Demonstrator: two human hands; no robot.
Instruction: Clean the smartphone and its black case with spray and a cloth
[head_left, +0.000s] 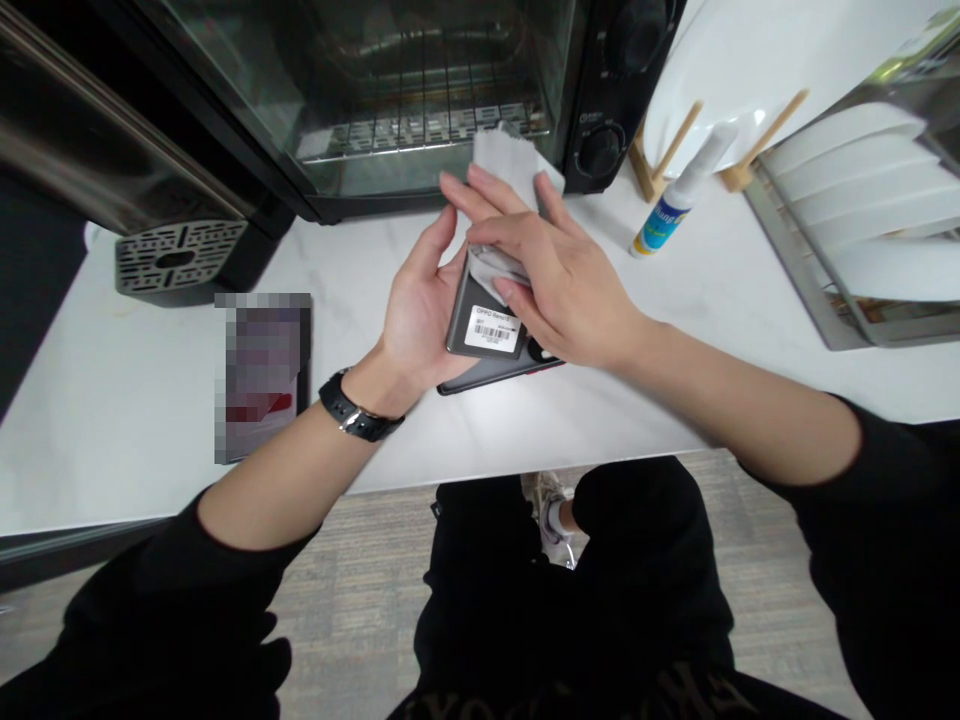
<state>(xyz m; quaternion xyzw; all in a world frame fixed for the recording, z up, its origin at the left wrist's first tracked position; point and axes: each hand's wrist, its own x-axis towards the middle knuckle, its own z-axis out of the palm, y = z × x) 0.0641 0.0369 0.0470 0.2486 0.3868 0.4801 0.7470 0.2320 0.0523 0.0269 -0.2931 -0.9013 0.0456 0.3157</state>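
My left hand [421,318] holds a dark phone [463,325] with a white barcode label at its lower end. Across the upper part of that phone lies a pale grey cloth [504,160], pressed down by my right hand [574,285]. The cloth's far end sticks out beyond my fingers, and most of the phone is hidden under cloth and hand. Beneath my hands a second dark phone [480,376], with a camera bump and a red accent at its edge, rests on the counter.
A toaster oven [442,180] stands behind my hands. Left of it is a machine with a slotted drip tray [180,258]. A pixelated flat device [262,375] lies on the white counter [142,400]. To the right are a spray bottle [664,220] and a rack of white plates [840,190].
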